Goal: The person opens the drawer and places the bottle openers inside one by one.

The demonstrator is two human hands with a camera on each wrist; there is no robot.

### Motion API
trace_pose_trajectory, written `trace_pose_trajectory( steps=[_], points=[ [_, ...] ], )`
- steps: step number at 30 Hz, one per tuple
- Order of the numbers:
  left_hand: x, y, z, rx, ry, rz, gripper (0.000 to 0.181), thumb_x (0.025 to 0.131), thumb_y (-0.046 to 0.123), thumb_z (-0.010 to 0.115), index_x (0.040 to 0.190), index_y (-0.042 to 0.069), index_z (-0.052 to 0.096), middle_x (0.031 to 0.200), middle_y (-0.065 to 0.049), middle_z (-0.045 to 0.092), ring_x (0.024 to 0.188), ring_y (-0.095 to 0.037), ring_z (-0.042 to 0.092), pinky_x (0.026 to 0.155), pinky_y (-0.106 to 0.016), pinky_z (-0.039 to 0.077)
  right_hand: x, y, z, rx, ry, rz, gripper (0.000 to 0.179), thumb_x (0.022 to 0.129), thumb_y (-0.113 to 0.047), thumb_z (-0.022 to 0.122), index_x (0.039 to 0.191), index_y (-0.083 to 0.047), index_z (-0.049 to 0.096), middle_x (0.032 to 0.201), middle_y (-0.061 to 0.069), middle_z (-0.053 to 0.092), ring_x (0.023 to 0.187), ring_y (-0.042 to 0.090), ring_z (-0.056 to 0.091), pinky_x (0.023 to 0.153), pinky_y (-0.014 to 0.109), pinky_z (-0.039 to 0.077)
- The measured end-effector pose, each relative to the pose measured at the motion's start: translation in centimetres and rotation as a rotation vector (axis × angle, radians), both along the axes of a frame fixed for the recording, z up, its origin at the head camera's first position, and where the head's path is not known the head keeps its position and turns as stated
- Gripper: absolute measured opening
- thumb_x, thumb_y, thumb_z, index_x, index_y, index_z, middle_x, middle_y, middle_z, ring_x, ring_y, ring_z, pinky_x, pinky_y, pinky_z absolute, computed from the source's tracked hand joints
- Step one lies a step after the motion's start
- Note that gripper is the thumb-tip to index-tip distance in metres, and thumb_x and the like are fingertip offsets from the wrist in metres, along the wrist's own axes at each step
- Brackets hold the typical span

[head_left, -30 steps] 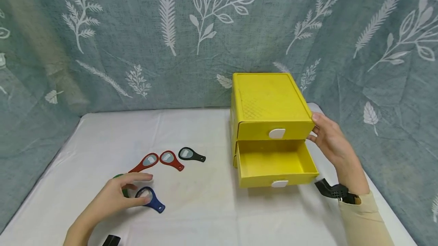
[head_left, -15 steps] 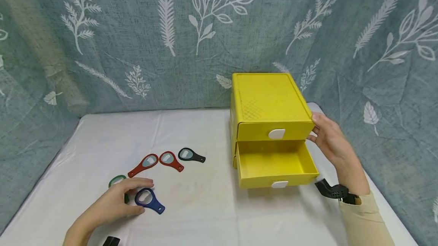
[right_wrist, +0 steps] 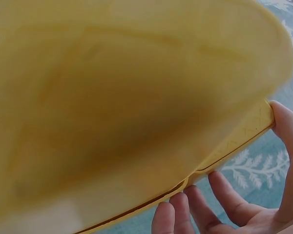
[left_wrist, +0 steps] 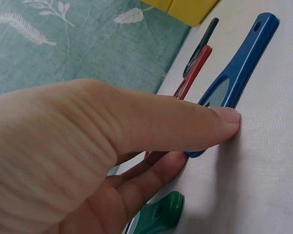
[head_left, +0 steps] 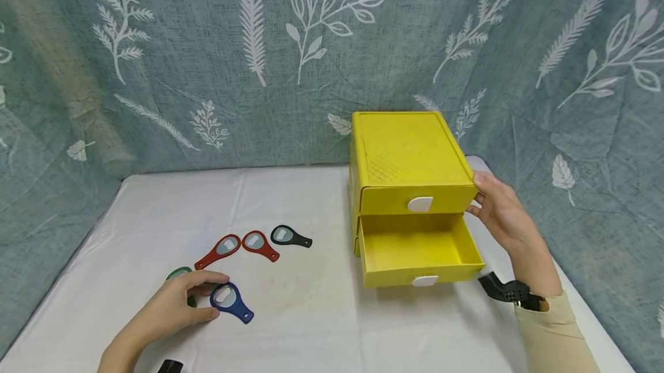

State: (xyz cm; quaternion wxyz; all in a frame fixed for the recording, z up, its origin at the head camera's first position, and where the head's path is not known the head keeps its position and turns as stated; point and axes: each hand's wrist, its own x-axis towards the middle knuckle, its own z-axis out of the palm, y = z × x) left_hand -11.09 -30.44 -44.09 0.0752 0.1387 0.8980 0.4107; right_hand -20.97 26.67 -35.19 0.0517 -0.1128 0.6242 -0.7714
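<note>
My left hand (head_left: pixel 167 311) pinches the round rim of a blue magnifying glass (head_left: pixel 240 308) between thumb and fingers. Its handle points toward the front right in the head view; in the left wrist view the blue magnifying glass (left_wrist: pixel 256 46) angles up past the thumb. I cannot tell whether it is off the cloth. Partly behind this hand lies a green magnifying glass (head_left: pixel 178 272). On the right, my other hand (head_left: pixel 502 211) grips the right side of a yellow drawer cabinet (head_left: pixel 415 151), its thumb at the top front corner. The lower drawer (head_left: pixel 422 276) is pulled out, nothing visible inside.
Beyond the left hand lie two red magnifying glasses (head_left: pixel 211 256) and a black magnifying glass (head_left: pixel 298 239) on the white tablecloth (head_left: pixel 306 327). The cabinet's upper drawer (head_left: pixel 389 201) is closed. A patterned green curtain (head_left: pixel 207 44) hangs behind the table.
The left thumb has shifted off the blue magnifying glass's lens to its rim, and the glass has moved slightly right. The right hand and cabinet have stayed put.
</note>
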Motion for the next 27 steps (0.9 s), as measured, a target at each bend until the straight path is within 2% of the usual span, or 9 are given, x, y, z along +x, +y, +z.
trace_pose_trajectory(
  steps=[3, 10, 15, 22, 27],
  points=[
    [0.01, -0.04, -0.11, 0.018, -0.001, -0.008, 0.048, 0.072, 0.012, 0.088, 0.116, 0.006, 0.069, 0.112, -0.007, 0.065, 0.095, -0.016, 0.067, 0.081, -0.026, 0.054, 0.08, 0.05, -0.04, -0.001, 0.004, 0.001, 0.024, 0.106, -0.022, 0.046, 0.117, -0.014, 0.066, 0.109, 0.0, 0.065, 0.102, 0.018, 0.055, 0.082, 0.035, 0.047],
    [-0.06, 0.18, -0.26, -0.019, 0.026, 0.035, 0.044, 0.071, 0.014, 0.089, 0.111, 0.01, 0.071, 0.108, -0.002, 0.066, 0.093, -0.017, 0.066, 0.081, -0.028, 0.054, 0.11, -0.04, -0.06, -0.013, 0.012, 0.007, 0.024, 0.106, -0.021, 0.047, 0.118, -0.013, 0.066, 0.108, 0.0, 0.065, 0.101, 0.018, 0.055, 0.082, 0.035, 0.047],
    [-0.06, 0.27, -0.26, -0.035, 0.052, 0.036, 0.044, 0.069, 0.014, 0.09, 0.11, 0.013, 0.071, 0.107, -0.001, 0.066, 0.092, -0.016, 0.065, 0.081, -0.029, 0.054, 0.04, -0.08, -0.08, -0.025, 0.004, 0.007, 0.024, 0.105, -0.021, 0.047, 0.117, -0.013, 0.067, 0.108, 0.0, 0.066, 0.101, 0.017, 0.056, 0.082, 0.035, 0.047],
    [0.03, 0.55, -0.54, -0.045, 0.154, 0.01, 0.047, 0.066, 0.021, 0.093, 0.108, 0.019, 0.073, 0.106, 0.008, 0.066, 0.088, -0.009, 0.059, 0.075, -0.026, 0.051, 0.05, -0.02, -0.22, -0.021, 0.014, 0.004, 0.024, 0.106, -0.02, 0.046, 0.117, -0.013, 0.067, 0.106, 0.0, 0.066, 0.099, 0.017, 0.056, 0.081, 0.034, 0.047],
    [0.07, 0.68, -0.81, -0.037, 0.209, -0.008, 0.049, 0.064, 0.018, 0.094, 0.109, 0.018, 0.073, 0.107, 0.007, 0.063, 0.084, -0.01, 0.055, 0.073, -0.024, 0.049, -0.01, -0.04, -0.1, -0.011, 0.02, 0.0, 0.025, 0.106, -0.02, 0.047, 0.12, -0.012, 0.065, 0.108, 0.001, 0.065, 0.1, 0.018, 0.055, 0.081, 0.034, 0.047]
  ],
)
